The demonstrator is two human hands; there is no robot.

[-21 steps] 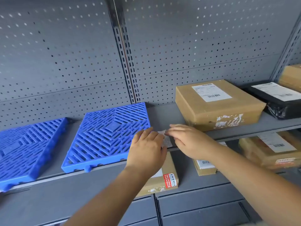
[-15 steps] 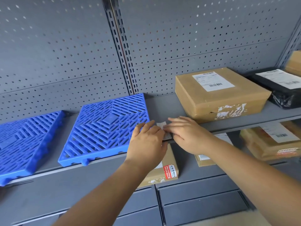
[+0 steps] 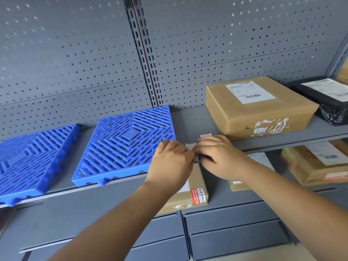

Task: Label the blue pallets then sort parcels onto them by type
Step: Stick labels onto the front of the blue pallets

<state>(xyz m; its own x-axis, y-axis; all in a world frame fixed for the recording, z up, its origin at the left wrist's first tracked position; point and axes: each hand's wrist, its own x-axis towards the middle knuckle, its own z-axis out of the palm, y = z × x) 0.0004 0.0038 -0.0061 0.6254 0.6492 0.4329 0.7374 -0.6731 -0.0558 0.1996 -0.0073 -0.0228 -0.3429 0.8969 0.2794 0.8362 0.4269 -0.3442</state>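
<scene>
**The little label could tear or stick wrong**

The paper label (image 3: 190,146) is small and thin. If the two hands pull it too fast, it could rip or fold and stick to itself. It could also stick to the grey shelf (image 3: 190,121) and not to a pallet. No label shows on either pallet yet, so I think the sorting has not started.

The left hand (image 3: 171,161) and the right hand (image 3: 220,157) are close together at the near edge of the shelf. Both have curled fingers and pinch the label between them. A second bit of white paper (image 3: 206,136) lies just past the right hand.

The near blue pallet (image 3: 128,142) lies just left of the left hand. The other blue pallet (image 3: 33,157) lies farther left. A brown box (image 3: 258,108) sits to the right, behind the hands.
</scene>
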